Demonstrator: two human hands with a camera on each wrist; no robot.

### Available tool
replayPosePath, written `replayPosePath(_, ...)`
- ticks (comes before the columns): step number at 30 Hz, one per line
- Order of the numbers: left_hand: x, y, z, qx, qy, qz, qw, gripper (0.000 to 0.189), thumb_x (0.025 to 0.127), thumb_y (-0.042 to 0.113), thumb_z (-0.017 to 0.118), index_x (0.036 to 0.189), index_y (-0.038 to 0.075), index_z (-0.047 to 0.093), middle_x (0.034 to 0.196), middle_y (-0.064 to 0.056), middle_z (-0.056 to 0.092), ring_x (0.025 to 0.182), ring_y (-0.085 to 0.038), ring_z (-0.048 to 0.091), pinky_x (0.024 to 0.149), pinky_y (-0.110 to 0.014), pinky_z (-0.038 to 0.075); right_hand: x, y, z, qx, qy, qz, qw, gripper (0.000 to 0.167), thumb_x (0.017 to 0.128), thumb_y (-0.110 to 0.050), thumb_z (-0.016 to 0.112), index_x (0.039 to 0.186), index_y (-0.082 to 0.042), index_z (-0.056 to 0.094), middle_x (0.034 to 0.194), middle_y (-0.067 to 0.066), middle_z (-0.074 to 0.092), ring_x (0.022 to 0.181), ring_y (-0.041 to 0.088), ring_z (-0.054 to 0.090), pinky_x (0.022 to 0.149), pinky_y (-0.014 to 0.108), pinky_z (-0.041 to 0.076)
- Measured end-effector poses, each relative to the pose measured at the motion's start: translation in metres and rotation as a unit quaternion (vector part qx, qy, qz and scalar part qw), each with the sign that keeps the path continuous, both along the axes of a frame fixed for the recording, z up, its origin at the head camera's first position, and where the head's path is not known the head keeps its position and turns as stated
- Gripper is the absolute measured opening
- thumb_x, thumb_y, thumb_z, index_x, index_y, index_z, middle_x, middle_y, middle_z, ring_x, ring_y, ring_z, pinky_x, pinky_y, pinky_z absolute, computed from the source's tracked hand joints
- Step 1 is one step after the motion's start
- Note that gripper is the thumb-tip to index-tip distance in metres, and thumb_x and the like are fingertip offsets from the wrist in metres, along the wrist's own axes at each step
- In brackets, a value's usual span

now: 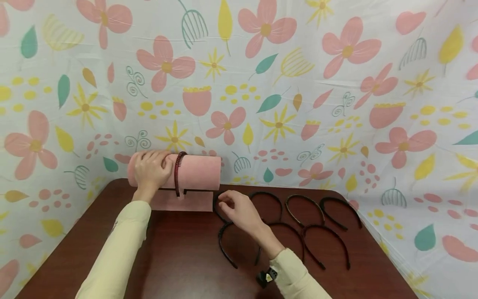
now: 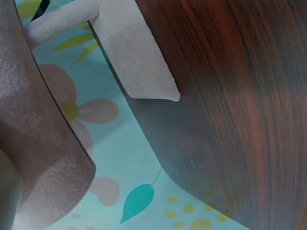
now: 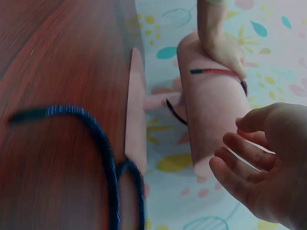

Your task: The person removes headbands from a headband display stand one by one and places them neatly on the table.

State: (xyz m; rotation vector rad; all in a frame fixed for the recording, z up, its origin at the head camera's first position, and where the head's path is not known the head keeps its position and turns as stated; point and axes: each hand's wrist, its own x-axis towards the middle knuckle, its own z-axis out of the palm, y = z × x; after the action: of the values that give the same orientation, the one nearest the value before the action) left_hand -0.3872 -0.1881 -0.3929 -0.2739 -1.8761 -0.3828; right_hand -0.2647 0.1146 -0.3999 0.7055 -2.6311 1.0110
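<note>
A pink plush headband stand has a horizontal roll above a flat base. My left hand grips the left part of the roll from above, fingers bent over it. Just right of that hand, a dark red toothed headband sits around the roll. My right hand hovers between the stand and the loose headbands, its fingers loosely curled and holding nothing. In the right wrist view, the fingers point toward the roll without touching it. The left wrist view shows the roll's end, with the left fingers out of sight.
Several dark headbands lie in two rows on the brown table, among them a front-left one and a far-right one. A patterned curtain hangs behind the table. A black device is at the right wrist.
</note>
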Motion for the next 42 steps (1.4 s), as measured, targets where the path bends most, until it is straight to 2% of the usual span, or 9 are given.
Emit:
replayPosePath(5, -0.001, 0.002, 0.0, 0.003, 0.001, -0.006, 1.0, 0.035, 0.089, 0.031, 0.05, 0.097, 0.012, 0.078, 0.098, -0.007, 0.077, 0.094, -0.031, 0.07, 0.095, -0.051, 0.048, -0.004, -0.022, 0.0, -0.019, 0.006, 0.01, 0.9998, 0.021, 0.097, -0.022, 0.062, 0.117, -0.016, 0.067, 0.11, -0.001, 0.071, 0.095, 0.012, 0.067, 0.08, 0.028, 0.056)
replayPosePath(12, 0.001, 0.003, 0.001, 0.003, 0.001, -0.004, 1.0, 0.038, 0.089, 0.03, 0.047, 0.097, 0.011, 0.078, 0.097, -0.008, 0.077, 0.094, -0.031, 0.07, 0.095, -0.052, 0.048, -0.013, -0.054, 0.002, -0.043, -0.003, 0.032, 0.9986, 0.022, 0.098, -0.023, 0.062, 0.117, -0.017, 0.067, 0.112, 0.0, 0.071, 0.089, 0.012, 0.068, 0.072, 0.022, 0.055)
replayPosePath(16, 0.0, 0.004, 0.001, 0.003, -0.001, -0.001, 1.0, 0.038, 0.09, 0.031, 0.047, 0.097, 0.012, 0.078, 0.098, -0.007, 0.077, 0.094, -0.031, 0.07, 0.095, -0.051, 0.048, -0.019, -0.072, -0.001, -0.05, -0.004, 0.031, 0.9982, 0.022, 0.098, -0.025, 0.062, 0.117, -0.015, 0.068, 0.113, 0.0, 0.071, 0.093, 0.012, 0.069, 0.078, 0.025, 0.058)
replayPosePath(20, 0.0, 0.003, 0.0, 0.002, -0.004, 0.0, 1.0, 0.038, 0.09, 0.031, 0.046, 0.098, 0.011, 0.078, 0.1, -0.008, 0.077, 0.095, -0.031, 0.07, 0.096, -0.051, 0.047, -0.024, -0.089, -0.006, -0.056, -0.005, 0.026, 0.9981, 0.024, 0.098, -0.025, 0.061, 0.117, -0.012, 0.068, 0.111, 0.0, 0.071, 0.094, 0.012, 0.068, 0.082, 0.028, 0.058)
replayPosePath(24, 0.0, 0.001, -0.002, 0.001, -0.008, 0.003, 1.0, 0.039, 0.091, 0.032, 0.045, 0.099, 0.012, 0.078, 0.1, -0.008, 0.077, 0.095, -0.031, 0.07, 0.095, -0.051, 0.047, -0.03, -0.106, -0.015, -0.065, -0.009, 0.016, 0.9977, 0.025, 0.098, -0.026, 0.061, 0.118, -0.012, 0.067, 0.111, 0.0, 0.071, 0.094, 0.012, 0.069, 0.082, 0.023, 0.056)
replayPosePath(33, -0.002, 0.002, -0.002, 0.002, 0.014, 0.004, 0.9999, 0.035, 0.089, 0.028, 0.049, 0.095, 0.01, 0.078, 0.096, -0.009, 0.077, 0.091, -0.032, 0.071, 0.093, -0.051, 0.049, -0.034, -0.132, -0.026, -0.103, -0.05, -0.026, 0.9931, 0.032, 0.095, -0.03, 0.064, 0.125, -0.018, 0.063, 0.115, 0.001, 0.071, 0.096, 0.011, 0.07, 0.081, 0.023, 0.056)
replayPosePath(38, -0.003, 0.002, -0.002, 0.009, 0.016, -0.001, 0.9998, 0.035, 0.089, 0.029, 0.05, 0.095, 0.01, 0.078, 0.096, -0.008, 0.077, 0.09, -0.032, 0.071, 0.094, -0.05, 0.049, -0.037, -0.139, -0.03, -0.125, -0.039, -0.041, 0.9906, 0.029, 0.094, -0.025, 0.066, 0.122, -0.015, 0.064, 0.108, 0.003, 0.072, 0.09, 0.012, 0.071, 0.075, 0.021, 0.056)
replayPosePath(42, -0.002, 0.0, -0.001, 0.006, 0.008, 0.003, 0.9999, 0.036, 0.089, 0.03, 0.049, 0.096, 0.01, 0.078, 0.097, -0.008, 0.077, 0.092, -0.031, 0.071, 0.094, -0.051, 0.048, -0.039, -0.141, -0.033, -0.134, -0.012, -0.049, 0.9897, 0.022, 0.094, -0.02, 0.066, 0.115, -0.013, 0.068, 0.103, 0.004, 0.073, 0.086, 0.012, 0.07, 0.071, 0.019, 0.055)
